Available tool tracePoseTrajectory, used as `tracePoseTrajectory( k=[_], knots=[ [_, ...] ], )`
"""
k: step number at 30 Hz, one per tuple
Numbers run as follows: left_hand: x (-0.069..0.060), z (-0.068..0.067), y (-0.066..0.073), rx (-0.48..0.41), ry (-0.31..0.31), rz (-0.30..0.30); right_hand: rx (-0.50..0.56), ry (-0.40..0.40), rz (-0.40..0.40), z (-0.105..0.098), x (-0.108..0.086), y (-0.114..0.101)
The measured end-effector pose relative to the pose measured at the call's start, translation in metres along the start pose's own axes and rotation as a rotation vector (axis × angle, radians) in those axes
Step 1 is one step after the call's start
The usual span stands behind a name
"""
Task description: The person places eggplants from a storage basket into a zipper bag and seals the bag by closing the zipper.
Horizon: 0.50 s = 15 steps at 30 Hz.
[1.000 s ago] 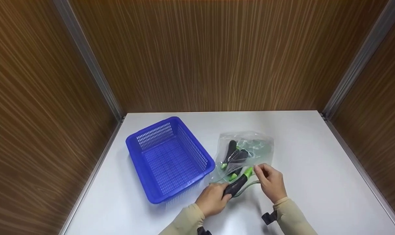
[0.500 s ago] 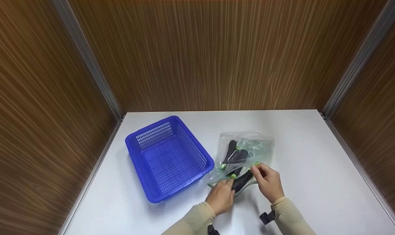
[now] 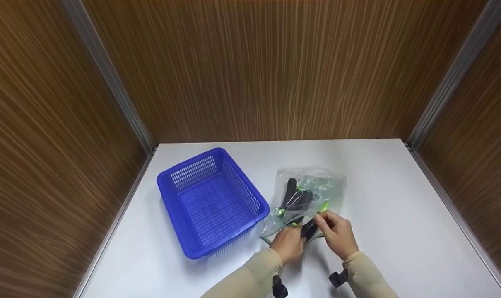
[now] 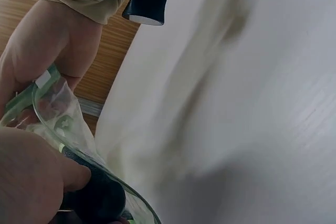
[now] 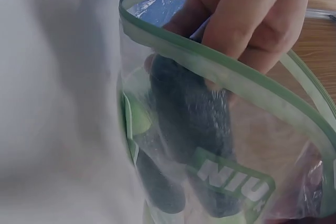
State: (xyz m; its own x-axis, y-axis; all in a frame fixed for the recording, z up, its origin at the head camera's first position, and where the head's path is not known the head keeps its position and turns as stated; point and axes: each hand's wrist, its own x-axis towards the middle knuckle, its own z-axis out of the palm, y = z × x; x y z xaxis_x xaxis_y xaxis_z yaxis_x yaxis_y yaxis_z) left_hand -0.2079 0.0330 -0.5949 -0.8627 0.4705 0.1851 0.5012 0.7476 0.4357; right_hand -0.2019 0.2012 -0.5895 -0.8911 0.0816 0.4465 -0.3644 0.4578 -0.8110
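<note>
My left hand (image 3: 288,245) reaches into the mouth of a clear zip bag (image 3: 335,188) and grips a dark eggplant (image 3: 309,229) with a bright green cap. In the left wrist view, the thumb lies over this eggplant (image 4: 97,195). My right hand (image 3: 339,234) pinches the bag's green-edged opening, holding it up on the right. Deeper in the bag lie several other eggplants (image 3: 291,189), seen through the plastic. From the right wrist view, the left fingers (image 5: 231,30) go past the green rim of the bag (image 5: 247,77); the right hand is mostly out of frame.
A blue perforated plastic basket (image 3: 217,207) stands left of the bag, with nothing inside it. Both rest on a white table (image 3: 379,174). Wood-grain panels (image 3: 275,74) enclose the table at the back and both sides.
The left hand has moved right and farther into the bag's mouth, and the eggplant has slid deeper in. The right hand has stayed nearly in place at the bag's edge.
</note>
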Motion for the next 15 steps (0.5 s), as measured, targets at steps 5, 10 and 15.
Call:
tracePoseTrajectory(
  k=[5,10,15],
  knots=[
    [0.007,0.007,0.0,-0.008,-0.01,-0.041,-0.006,-0.009,-0.025,-0.001,-0.001,0.0],
    [0.008,0.017,-0.003,-0.106,-0.036,-0.11,-0.008,-0.022,-0.013,-0.002,-0.004,0.003],
    [0.01,0.027,-0.007,-0.132,-0.006,-0.139,-0.032,-0.023,-0.006,-0.004,-0.006,0.006]
  ],
)
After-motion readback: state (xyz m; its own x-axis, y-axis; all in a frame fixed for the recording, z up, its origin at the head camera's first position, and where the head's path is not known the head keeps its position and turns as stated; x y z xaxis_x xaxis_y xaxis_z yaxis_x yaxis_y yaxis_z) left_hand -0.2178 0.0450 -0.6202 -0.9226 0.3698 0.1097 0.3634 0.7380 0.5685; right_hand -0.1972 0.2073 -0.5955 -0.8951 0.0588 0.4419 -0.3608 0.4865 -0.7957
